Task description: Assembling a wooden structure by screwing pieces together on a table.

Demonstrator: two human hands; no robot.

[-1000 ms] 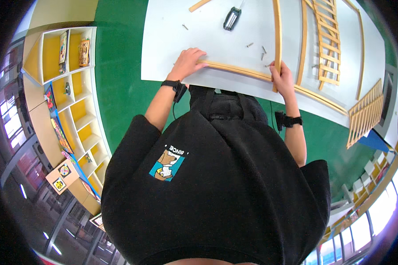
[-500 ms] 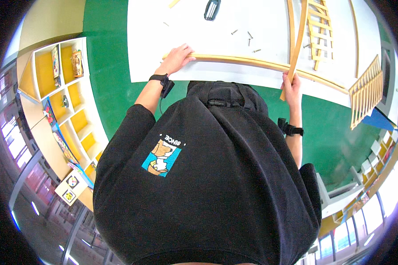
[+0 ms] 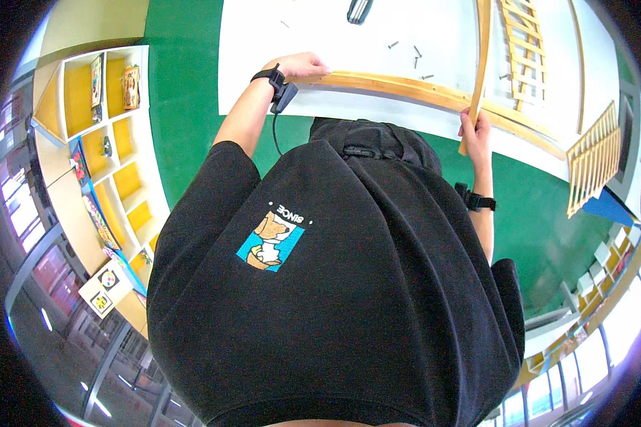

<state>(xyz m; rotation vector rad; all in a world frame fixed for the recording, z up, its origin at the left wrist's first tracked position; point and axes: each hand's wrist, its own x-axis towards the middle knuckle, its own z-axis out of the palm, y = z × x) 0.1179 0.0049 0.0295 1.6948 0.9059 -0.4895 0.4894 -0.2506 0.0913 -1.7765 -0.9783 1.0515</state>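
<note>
A long wooden rail [image 3: 406, 87] lies across the near edge of a white sheet [image 3: 263, 43] on the green floor. My left hand [image 3: 300, 65], with a black wrist strap, grips the rail's left end. My right hand [image 3: 475, 132] is closed around the lower end of a second wooden slat [image 3: 483, 50]. That slat runs away from me and crosses over the long rail. My black shirt fills the lower half of the view.
Several loose screws [image 3: 408, 52] and a dark tool [image 3: 358, 8] lie on the sheet. A ladder-like slatted frame [image 3: 523, 53] lies at the right, another slatted panel [image 3: 595, 160] beside a blue piece [image 3: 609, 208]. Yellow shelves [image 3: 100, 142] stand at the left.
My right hand has drawn back toward my body with the slat's end, past the sheet's edge. My left hand stays on the rail's left end. The view has tilted closer.
</note>
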